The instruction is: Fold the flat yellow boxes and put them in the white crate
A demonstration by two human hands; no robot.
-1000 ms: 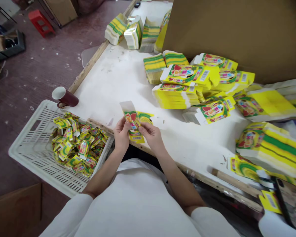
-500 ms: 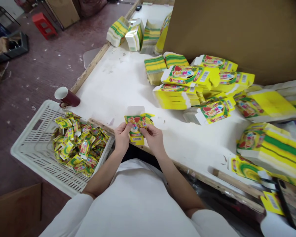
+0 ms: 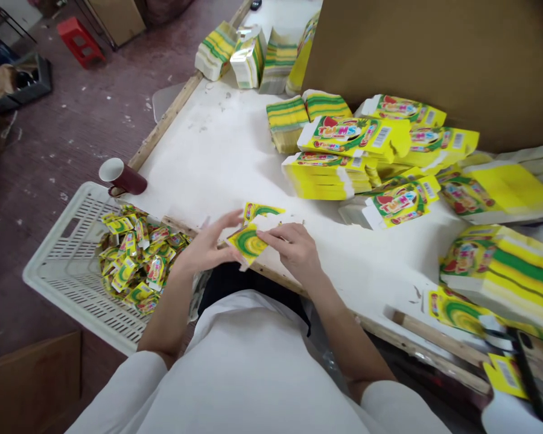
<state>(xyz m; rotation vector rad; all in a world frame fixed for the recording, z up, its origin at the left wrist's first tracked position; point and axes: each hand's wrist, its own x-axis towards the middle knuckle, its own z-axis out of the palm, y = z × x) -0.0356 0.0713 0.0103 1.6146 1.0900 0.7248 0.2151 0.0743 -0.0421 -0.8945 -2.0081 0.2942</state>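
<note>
My right hand [image 3: 298, 250] pinches a small flattened yellow-and-green carton [image 3: 248, 244] by its right corner. The carton is tilted over the table's front edge, and its ring-patterned side faces up. At its left corner is my left hand [image 3: 208, 247], open, with thumb and fingers spread apart; whether the thumb touches the carton I cannot tell. Just beyond the hands, another yellow-and-green carton [image 3: 265, 211] lies on the white table [image 3: 208, 163], partly hidden by the fingers and the held one.
A white plastic basket [image 3: 67, 241] full of small folded cartons [image 3: 131, 265] stands at the left. On the table's left edge lies a maroon mug [image 3: 131, 179]. Stacks of flat cartons [image 3: 328, 178] fill the right and back. A phone [image 3: 538, 367] is at bottom right.
The carton has turned from its printed front to the ring-patterned side. My left hand has let go and moved left with fingers spread; my right hand has shifted slightly right.
</note>
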